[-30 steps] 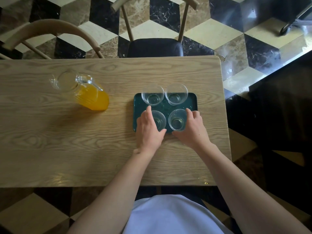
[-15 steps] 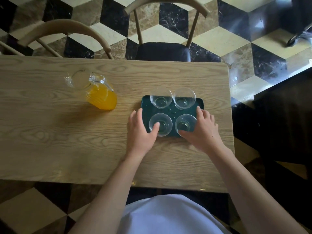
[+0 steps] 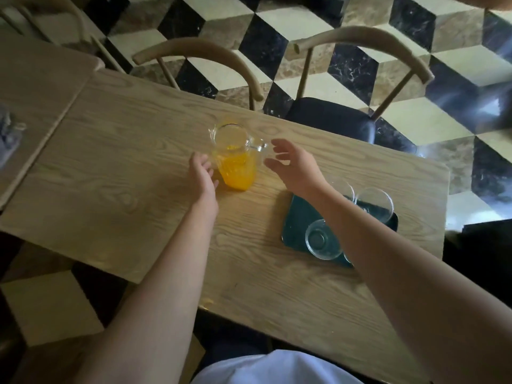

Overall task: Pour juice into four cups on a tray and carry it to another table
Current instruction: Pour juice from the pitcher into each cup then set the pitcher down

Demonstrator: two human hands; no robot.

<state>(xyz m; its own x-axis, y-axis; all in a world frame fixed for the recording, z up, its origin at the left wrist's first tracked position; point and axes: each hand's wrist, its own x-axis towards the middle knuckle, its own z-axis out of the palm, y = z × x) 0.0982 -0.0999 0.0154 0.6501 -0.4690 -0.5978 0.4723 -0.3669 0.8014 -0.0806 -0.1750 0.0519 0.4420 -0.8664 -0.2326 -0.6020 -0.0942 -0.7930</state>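
A glass pitcher (image 3: pixel 235 159) half full of orange juice stands on the wooden table (image 3: pixel 138 173). My left hand (image 3: pixel 202 176) is open just left of the pitcher, fingers near its side. Open too, my right hand (image 3: pixel 293 164) hovers right of the pitcher, close to its handle. A dark green tray (image 3: pixel 293 225) lies to the right with empty clear cups on it: one near cup (image 3: pixel 322 239) and one far cup (image 3: pixel 374 203) show plainly. My right forearm hides the others in part.
Two wooden chairs (image 3: pixel 360 42) stand at the table's far side, one with a dark seat. A second wooden table (image 3: pixel 36 87) adjoins on the left with a grey object (image 3: pixel 7 134) at its edge. The floor is chequered stone.
Both hands left the tray and moved left to either side of the pitcher. The view swung left and tilted.
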